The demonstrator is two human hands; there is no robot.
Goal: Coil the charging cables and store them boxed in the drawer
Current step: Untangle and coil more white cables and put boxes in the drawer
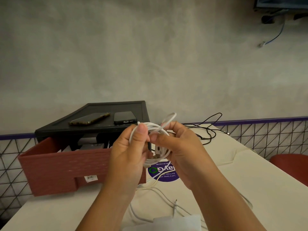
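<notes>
A smooth white cable (154,126), wound into a loose round coil of several loops, is held above the cream tabletop (250,189). The left hand (128,155) pinches one side, its grip closed with the thumb on top; the right hand (181,150) curls round the other side, one plug end sticking up past its fingers (the metal USB plug shows in the middle). Behind stands an open red-brown drawer (53,165) of ribbed plastic. More thin white cables (160,191) lie slack on the tabletop below.
</notes>
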